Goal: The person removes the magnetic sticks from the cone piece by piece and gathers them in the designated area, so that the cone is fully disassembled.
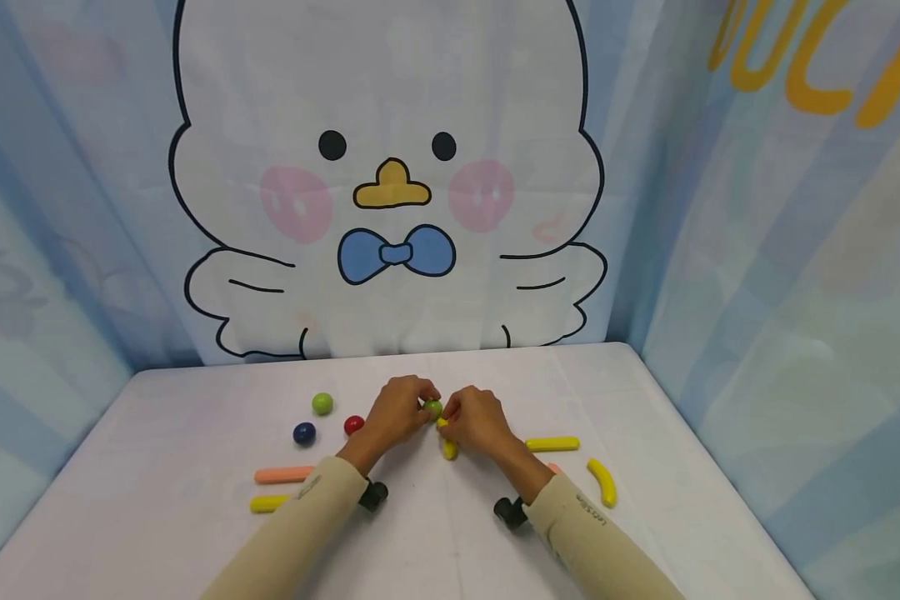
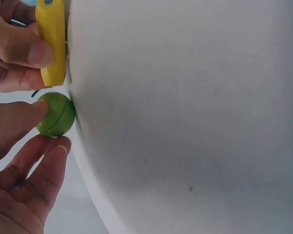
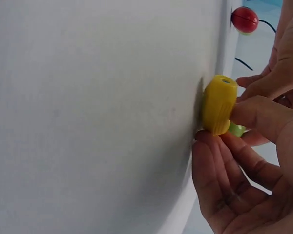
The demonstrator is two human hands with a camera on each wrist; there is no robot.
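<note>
In the middle of the white table, my left hand (image 1: 399, 412) pinches a green ball (image 2: 57, 114) between thumb and fingers. A thin seam line runs across the ball. Beside it, my right hand (image 1: 480, 422) pinches a yellow stick (image 3: 219, 105) with ridged, faceted sides and a hole in its end. The left wrist view shows the stick close to the ball with its end towards it. In the right wrist view the ball is mostly hidden behind the stick and fingers, so whether they touch there cannot be told.
Left lie another green ball (image 1: 322, 404), a dark blue ball (image 1: 304, 433), a red ball (image 1: 354, 425), an orange stick (image 1: 281, 475) and a yellow stick (image 1: 267, 503). Right lie a straight yellow stick (image 1: 555, 444), a curved yellow stick (image 1: 603, 482) and a partly hidden orange piece (image 1: 555, 469).
</note>
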